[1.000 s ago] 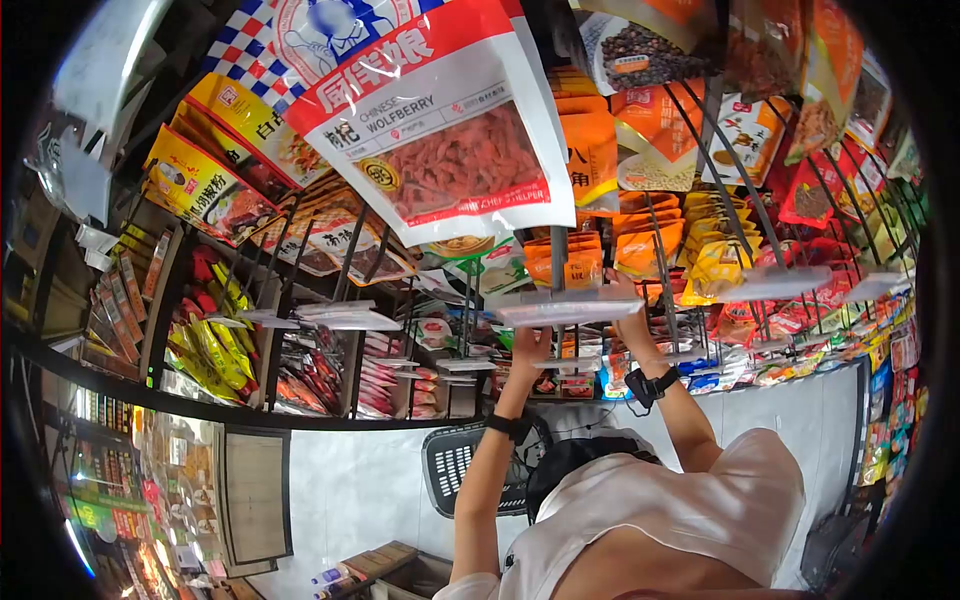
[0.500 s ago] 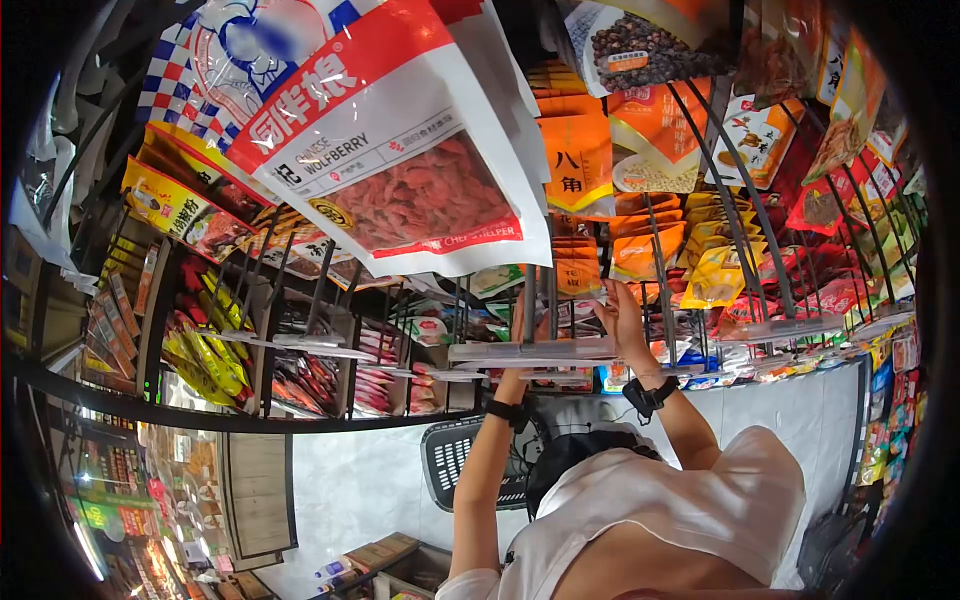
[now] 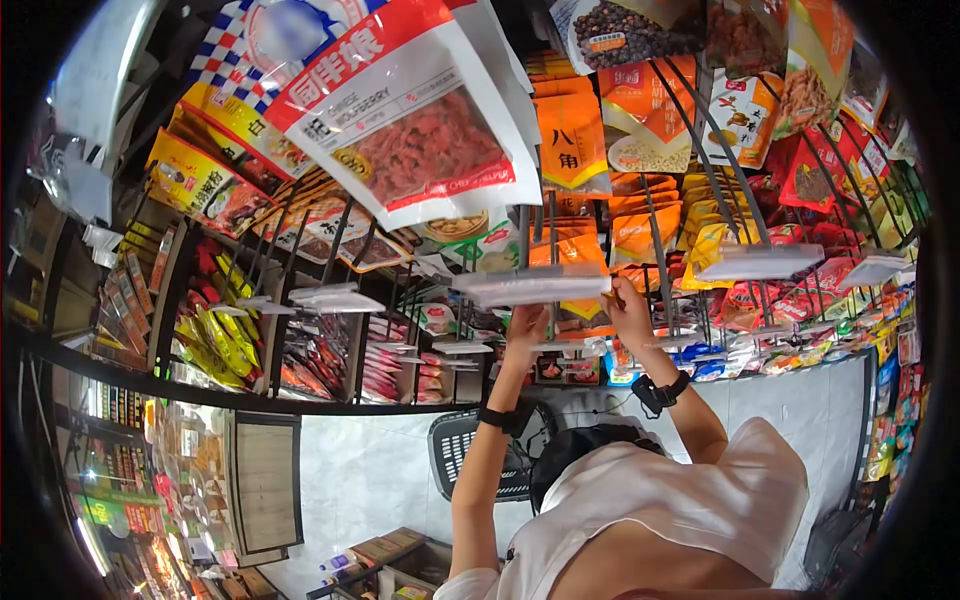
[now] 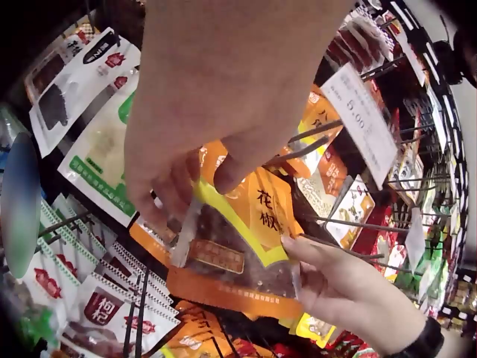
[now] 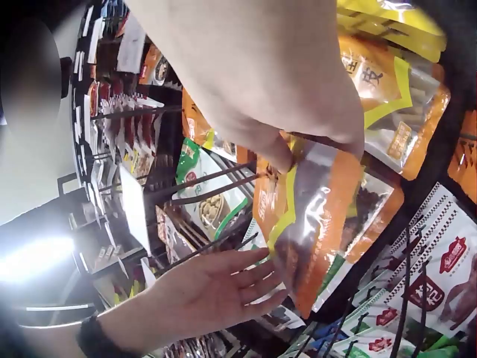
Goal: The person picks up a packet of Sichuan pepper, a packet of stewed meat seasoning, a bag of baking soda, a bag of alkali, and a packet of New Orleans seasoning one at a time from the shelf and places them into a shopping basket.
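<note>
Two hands meet at one orange pouch (image 4: pixel 216 256), among the hanging goods and behind the row of price tags (image 4: pixel 361 123). The left hand (image 3: pixel 526 328) pinches it near its upper corner, thumb on the front and fingers bent at the side. The right hand (image 3: pixel 630 316) grips the opposite edge, its thumb on the front too. In the right wrist view the left fingers look longer and slightly parted beside the pouch, so how firmly they press is hard to tell.

Holding it from both sides likely keeps the soft pack from folding and leaves most of its printed front uncovered. The pouch tilts, its dark contents showing below a yellow band. Whether it is free of its rod cannot be told.

Long black rods (image 4: pixel 350 222) stick out around the hands, probably so that packs can hang in files with their fronts outward; the tags sit at the rod tips, where they can be read without moving anything. White packets (image 4: pixel 100 317) hang below in a tight overlapping row, which seems to save room. A large wolfberry bag (image 3: pixel 430 140) hangs close to the head camera, above the left hand. Down on the floor, near the left forearm, is a black basket (image 3: pixel 480 488).
</note>
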### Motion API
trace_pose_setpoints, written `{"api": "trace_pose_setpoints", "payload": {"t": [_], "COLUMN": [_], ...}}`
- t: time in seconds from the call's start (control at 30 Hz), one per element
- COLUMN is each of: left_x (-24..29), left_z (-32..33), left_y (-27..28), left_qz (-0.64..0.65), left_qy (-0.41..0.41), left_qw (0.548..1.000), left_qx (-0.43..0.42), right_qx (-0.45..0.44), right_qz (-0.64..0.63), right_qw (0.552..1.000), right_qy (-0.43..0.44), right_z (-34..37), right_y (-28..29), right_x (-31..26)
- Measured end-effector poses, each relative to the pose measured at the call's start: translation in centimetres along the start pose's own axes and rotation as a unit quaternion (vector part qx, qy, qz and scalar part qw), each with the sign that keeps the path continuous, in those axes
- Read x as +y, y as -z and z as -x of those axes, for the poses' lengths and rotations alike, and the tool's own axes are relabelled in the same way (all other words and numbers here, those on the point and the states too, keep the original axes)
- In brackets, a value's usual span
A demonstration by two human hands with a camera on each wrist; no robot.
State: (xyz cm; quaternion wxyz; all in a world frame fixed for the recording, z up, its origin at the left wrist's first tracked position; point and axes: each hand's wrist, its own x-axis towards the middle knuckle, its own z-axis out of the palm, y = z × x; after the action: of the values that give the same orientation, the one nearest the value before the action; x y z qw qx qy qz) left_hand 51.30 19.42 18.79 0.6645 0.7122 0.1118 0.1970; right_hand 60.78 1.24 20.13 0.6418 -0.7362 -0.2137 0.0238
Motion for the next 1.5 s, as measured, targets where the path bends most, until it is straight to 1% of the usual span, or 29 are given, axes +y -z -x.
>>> {"api": "trace_pose_setpoints", "payload": {"t": [0.1,0.13,0.23,0.27,0.33,0.43,0.47,0.57,0.63,0.77,0.87,0.97,1.07,1.17,1.2,1.3,1.33,1.4,1.43,1.47,1.5], "left_x": [2.2,2.1,4.3,5.0,3.3,3.2,3.8,5.9,6.5,6.6,6.1,5.8,5.0,4.5,4.6,5.0,5.0,4.9,5.0,5.6,6.3], "left_z": [1.3,1.7,3.2,3.8,4.4,5.7,6.2,8.1,9.2,11.0,12.7,14.7,16.9,19.8,20.7,23.4,24.1,25.6,26.3,27.0,27.8], "left_y": [0.3,0.7,0.9,1.2,1.9,2.2,2.2,2.0,2.2,2.9,3.5,4.4,5.4,6.4,6.8,7.7,8.0,8.4,8.8,9.2,9.6], "left_qz": [-0.016,-0.047,-0.059,-0.042,-0.011,0.009,0.012,-0.002,-0.01,-0.013,-0.011,0.022,-0.043,-0.026,0.001,0.058,0.071,0.098,0.098,0.099,0.1], "left_qy": [-0.009,-0.009,0.018,0.082,0.067,0.063,0.066,0.061,0.066,0.06,0.04,0.056,0.065,0.063,0.062,0.066,0.06,0.049,0.057,0.066,0.074], "left_qw": [1.0,0.998,0.997,0.995,0.996,0.997,0.997,0.997,0.997,0.996,0.997,0.995,0.995,0.995,0.996,0.996,0.996,0.993,0.992,0.99,0.987], "left_qx": [-0.01,-0.028,-0.035,-0.044,-0.051,-0.05,-0.048,-0.045,-0.049,-0.063,-0.066,-0.076,-0.07,-0.07,-0.07,-0.019,-0.001,0.035,0.058,0.081,0.103], "right_qx": [-0.012,-0.012,-0.021,-0.021,-0.02,-0.001,-0.022,-0.032,-0.043,-0.04,-0.05,-0.091,-0.165,-0.227,-0.255,-0.297,-0.311,-0.325,-0.331,-0.34,-0.352], "right_qz": [0.006,0.003,-0.007,-0.022,-0.054,-0.107,-0.093,-0.097,-0.087,-0.106,-0.081,-0.078,-0.054,-0.101,-0.096,-0.13,-0.127,-0.128,-0.127,-0.093,-0.095], "right_qw": [1.0,1.0,1.0,0.999,0.998,0.994,0.995,0.994,0.995,0.994,0.995,0.992,0.983,0.965,0.957,0.935,0.932,0.925,0.922,0.927,0.922], "right_qy": [0.016,-0.001,-0.012,-0.01,-0.007,-0.004,-0.015,-0.024,-0.029,-0.008,-0.028,-0.042,-0.067,-0.079,-0.098,-0.141,-0.135,-0.15,-0.156,-0.132,-0.131], "right_z": [1.3,1.7,3.3,3.9,5.1,6.7,7.1,8.6,9.6,11.6,13.3,14.7,16.1,17.7,17.9,18.8,19.1,19.8,20.1,20.3,20.6], "right_y": [0.3,0.1,-0.1,-0.1,0.0,-0.6,-0.2,0.2,0.4,0.2,0.5,0.5,0.0,-1.2,-1.6,-3.6,-4.5,-6.6,-7.5,-8.5,-9.4], "right_x": [-1.3,-0.1,0.8,0.2,-1.5,-2.1,-2.6,-4.6,-4.9,-4.6,-5.5,-5.6,-4.8,-6.2,-6.0,-6.4,-6.4,-7.2,-7.6,-7.3,-7.2]}}
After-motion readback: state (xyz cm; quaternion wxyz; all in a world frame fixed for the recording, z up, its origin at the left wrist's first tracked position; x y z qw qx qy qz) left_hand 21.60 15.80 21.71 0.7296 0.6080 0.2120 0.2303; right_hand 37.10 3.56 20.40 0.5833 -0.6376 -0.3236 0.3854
